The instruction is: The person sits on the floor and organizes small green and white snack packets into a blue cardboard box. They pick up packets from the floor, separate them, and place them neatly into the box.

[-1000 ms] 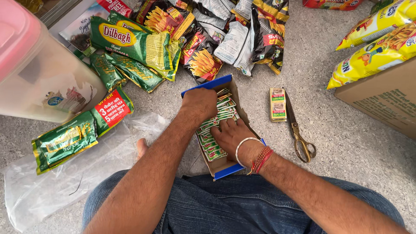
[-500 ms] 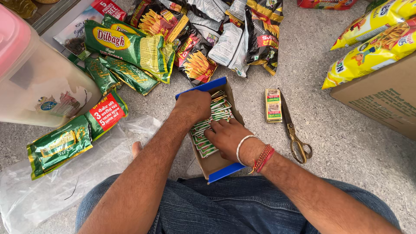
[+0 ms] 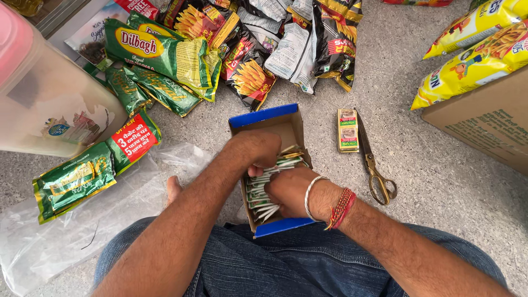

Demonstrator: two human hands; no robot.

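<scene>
Both hands are down in the blue-edged cardboard box [image 3: 273, 127] on the floor: the left hand [image 3: 257, 149] curled over the green-and-white sachets [image 3: 263, 187], the right hand [image 3: 290, 192] gripping the same stack. At three o'clock lie a small packet block [image 3: 347, 130] and scissors [image 3: 373, 165]; snack bags [image 3: 247, 52] crowd twelve o'clock; a plastic jar [image 3: 47, 93] stands at ten

box [image 3: 286, 127]: matt cardboard | sachets [image 3: 263, 192]: glossy foil | scissors [image 3: 374, 168]: shiny metal | floor [image 3: 429, 165]: rough speckled stone
</scene>
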